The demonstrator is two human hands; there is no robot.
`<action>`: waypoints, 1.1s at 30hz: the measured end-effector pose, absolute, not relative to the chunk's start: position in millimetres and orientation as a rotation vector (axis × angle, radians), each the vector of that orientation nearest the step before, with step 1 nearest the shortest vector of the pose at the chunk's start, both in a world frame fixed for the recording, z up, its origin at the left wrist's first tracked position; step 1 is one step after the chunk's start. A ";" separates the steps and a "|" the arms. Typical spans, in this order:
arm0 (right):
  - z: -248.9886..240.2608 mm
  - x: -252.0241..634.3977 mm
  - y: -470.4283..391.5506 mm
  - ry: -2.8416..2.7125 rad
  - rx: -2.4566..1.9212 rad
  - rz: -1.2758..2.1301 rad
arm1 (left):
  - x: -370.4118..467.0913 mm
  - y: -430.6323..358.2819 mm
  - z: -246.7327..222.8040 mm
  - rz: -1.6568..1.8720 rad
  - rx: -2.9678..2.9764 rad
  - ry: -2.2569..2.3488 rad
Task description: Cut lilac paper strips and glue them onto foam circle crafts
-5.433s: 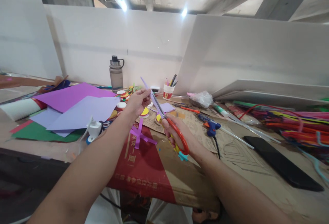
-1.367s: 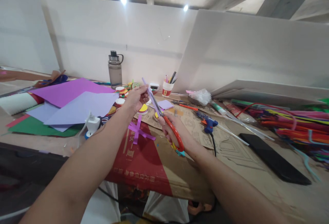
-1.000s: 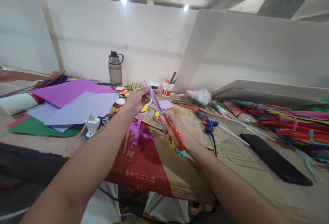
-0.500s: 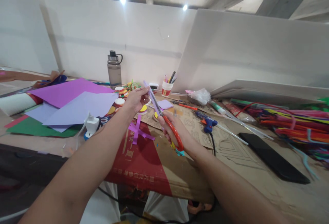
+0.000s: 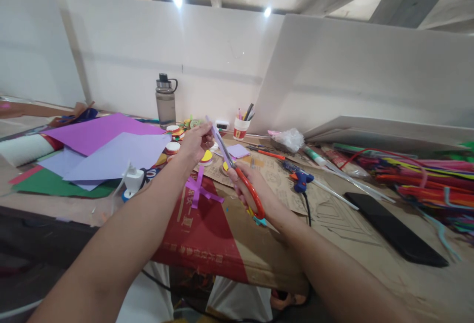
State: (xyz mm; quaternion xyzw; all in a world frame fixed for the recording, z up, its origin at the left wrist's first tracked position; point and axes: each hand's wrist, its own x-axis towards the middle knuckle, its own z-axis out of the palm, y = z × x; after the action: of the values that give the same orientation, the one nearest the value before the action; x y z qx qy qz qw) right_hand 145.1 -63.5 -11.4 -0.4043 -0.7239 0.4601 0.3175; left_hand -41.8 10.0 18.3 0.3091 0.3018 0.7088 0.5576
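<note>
My left hand (image 5: 199, 141) pinches a narrow light-purple paper strip (image 5: 208, 119), held up above the table. Scissors with red-orange handles (image 5: 252, 192) are gripped in my right hand (image 5: 246, 184). Their blades point up and away, lying along the paper close to my left fingers; whether the blades are apart I cannot tell. Below my hands, several bright purple strips (image 5: 198, 189) lie crossed on the red and brown cardboard (image 5: 207, 234). A small light-purple paper piece (image 5: 238, 150) rests just beyond the scissors.
Purple and lilac sheets (image 5: 122, 152) lie at left, beside a white plug (image 5: 134, 181). A bottle (image 5: 165, 103) and a paper cup of pens (image 5: 241, 128) stand at the back. Rightward are a blue glue gun (image 5: 301, 180), a black phone (image 5: 392, 229) and colourful pipe cleaners (image 5: 418, 177).
Very little differs. My left hand has shifted slightly left, while the scissors and my right hand stay almost in place.
</note>
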 end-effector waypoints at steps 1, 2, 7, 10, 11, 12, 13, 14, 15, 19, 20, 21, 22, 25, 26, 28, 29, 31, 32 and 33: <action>-11.5 145.3 -63.3 -1.914 -1.067 1.202 | -42.8 10.2 18.6 1.688 0.732 0.704; -11.7 145.5 -63.2 -1.923 -1.069 1.197 | -43.6 10.2 19.1 1.698 0.740 0.697; -9.9 147.1 -64.8 -1.965 -1.071 1.191 | -44.7 8.1 21.4 1.689 0.788 0.691; -7.1 147.6 -66.7 -1.980 -1.039 1.190 | -43.8 8.0 20.6 1.665 0.782 0.679; -6.3 147.5 -67.1 -1.981 -1.029 1.189 | -43.5 8.2 19.8 1.652 0.778 0.680; -5.7 147.2 -67.3 -1.979 -1.020 1.189 | -43.2 8.5 19.0 1.635 0.776 0.678; -5.4 146.9 -67.3 -1.974 -1.013 1.191 | -43.0 8.8 18.1 1.618 0.775 0.674; -5.5 146.7 -67.1 -1.966 -1.005 1.197 | -42.8 9.0 17.4 1.603 0.774 0.667; -6.0 146.4 -66.8 -1.956 -0.999 1.204 | -42.7 9.2 16.8 1.592 0.773 0.659; -9.6 146.6 -65.1 -1.935 -0.969 1.214 | -42.0 9.1 16.8 1.599 0.754 0.656; -10.2 146.8 -64.9 -1.931 -0.964 1.216 | -41.7 8.8 17.2 1.603 0.751 0.663; -10.4 146.9 -64.9 -1.925 -0.961 1.222 | -41.4 8.5 17.7 1.605 0.749 0.671; -10.1 146.9 -65.1 -1.918 -0.963 1.233 | -41.0 8.1 18.2 1.606 0.750 0.676; -7.1 146.0 -66.8 -1.892 -0.995 1.279 | -39.9 6.8 19.3 1.609 0.761 0.678; -5.9 145.4 -67.6 -1.887 -1.003 1.290 | -39.6 6.6 19.5 1.613 0.763 0.677; -4.2 143.9 -69.2 -1.869 -1.014 1.303 | -39.2 6.4 19.6 1.616 0.763 0.674; -4.0 143.1 -69.7 -1.857 -1.019 1.305 | -39.1 6.4 19.5 1.615 0.763 0.675; -4.4 141.9 -70.2 -1.832 -1.034 1.308 | -39.3 6.7 19.1 1.612 0.766 0.676; -4.8 141.4 -70.2 -1.824 -1.040 1.311 | -39.5 6.9 18.9 1.610 0.771 0.677; -5.3 141.1 -70.0 -1.821 -1.045 1.313 | -39.7 7.0 18.6 1.606 0.776 0.676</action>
State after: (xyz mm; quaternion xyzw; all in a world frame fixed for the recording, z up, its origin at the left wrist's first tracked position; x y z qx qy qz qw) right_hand 141.1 -70.0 -5.3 -0.3988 -0.6951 0.5012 0.3265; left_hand -39.7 7.0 18.6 0.3319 0.2890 0.6868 0.5784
